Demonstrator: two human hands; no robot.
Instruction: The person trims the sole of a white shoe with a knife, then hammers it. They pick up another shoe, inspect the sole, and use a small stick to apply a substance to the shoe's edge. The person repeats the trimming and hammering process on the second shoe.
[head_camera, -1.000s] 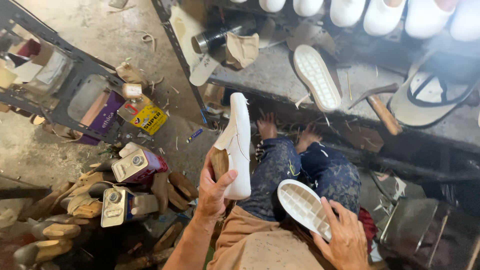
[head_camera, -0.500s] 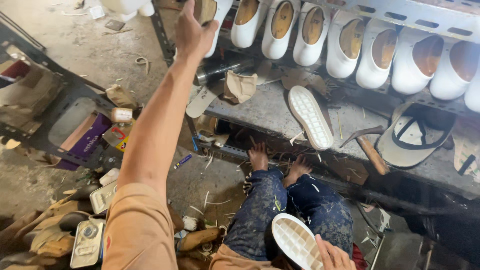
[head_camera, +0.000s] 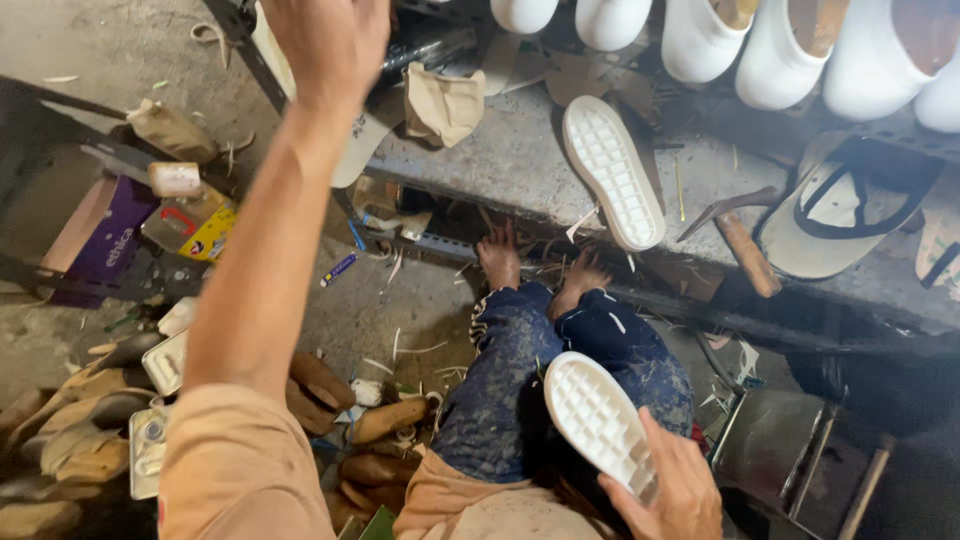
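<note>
White rubber sole (head_camera: 600, 425) gripped tread-up in right hand (head_camera: 668, 490) at the lap — left hand (head_camera: 325, 40) raised to the shoe rack (head_camera: 880, 135), grip not discernible.

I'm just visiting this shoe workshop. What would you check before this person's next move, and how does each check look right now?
1. Right hand grips the white sole on the lap: ok.
2. Left hand empty: cannot tell, its fingers run past the top edge.
3. Second white sole lies flat on the bench, tread up: ok.
4. Hammer rests apart from both hands: ok.
5. Bare feet clear of floor scraps: not ok, litter lies around them.
</note>
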